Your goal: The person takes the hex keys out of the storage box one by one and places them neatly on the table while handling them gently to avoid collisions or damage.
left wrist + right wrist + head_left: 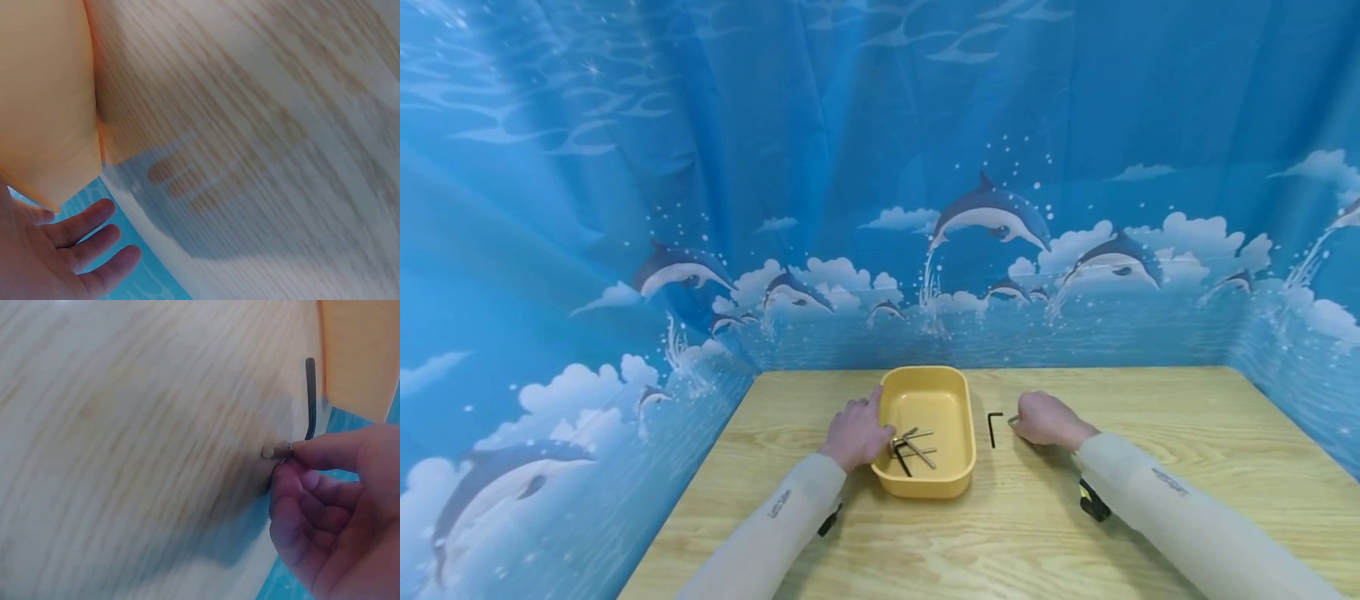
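Note:
My left hand (852, 433) holds the left rim of a yellow plastic bin (928, 487), its thumb over the inner side; in the left wrist view the other fingers spread outside the wall. Several hex keys (920, 453), silver and black, lie in a loose heap at the near left of the bin. Right of the bin, my right hand (1048, 418) pinches a short silver hex key (278, 452) between thumb and index finger, low over the table. Most of that key is hidden by the fingers. Beside it lies a black L-shaped hex key (991, 429) on the wood.
The wooden table (985, 550) stretches around the bin and toward me. A blue curtain (850, 183) printed with dolphins and clouds hangs along the table's back edge and both sides.

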Tool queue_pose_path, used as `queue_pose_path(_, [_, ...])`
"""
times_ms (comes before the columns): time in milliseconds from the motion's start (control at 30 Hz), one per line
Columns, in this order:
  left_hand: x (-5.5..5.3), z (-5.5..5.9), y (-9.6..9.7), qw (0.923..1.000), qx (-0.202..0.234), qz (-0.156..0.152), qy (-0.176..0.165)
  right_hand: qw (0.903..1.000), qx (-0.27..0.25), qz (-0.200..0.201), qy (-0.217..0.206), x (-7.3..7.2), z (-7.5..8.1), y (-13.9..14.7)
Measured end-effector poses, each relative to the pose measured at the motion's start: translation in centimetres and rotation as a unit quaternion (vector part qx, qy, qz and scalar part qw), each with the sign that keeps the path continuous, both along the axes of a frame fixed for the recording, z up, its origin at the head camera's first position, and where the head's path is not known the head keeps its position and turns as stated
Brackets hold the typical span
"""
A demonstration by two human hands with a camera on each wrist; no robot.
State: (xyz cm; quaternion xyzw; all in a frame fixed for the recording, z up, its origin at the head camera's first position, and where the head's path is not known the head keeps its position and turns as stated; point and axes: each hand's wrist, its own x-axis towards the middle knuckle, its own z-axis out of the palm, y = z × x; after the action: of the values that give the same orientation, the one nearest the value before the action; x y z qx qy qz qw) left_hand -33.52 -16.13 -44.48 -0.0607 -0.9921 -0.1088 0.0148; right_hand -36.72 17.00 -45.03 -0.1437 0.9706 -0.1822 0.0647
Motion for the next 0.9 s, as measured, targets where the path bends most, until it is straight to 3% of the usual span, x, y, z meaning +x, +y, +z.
queue_pose_path(367, [0.0, -0.2, 0.0, 0.9999, 0.005, -0.002, 0.011, 0.9972, -0.042, -0.036, -0.051, -0.8, -0.1, -0.6])
queue_pose_path(900, [0.0, 0.2, 0.1, 1.0000, 0.005, -0.001, 0.005, 0.9949, -0.077, -0.027, -0.060, -1.9, -0.5, -0.5])
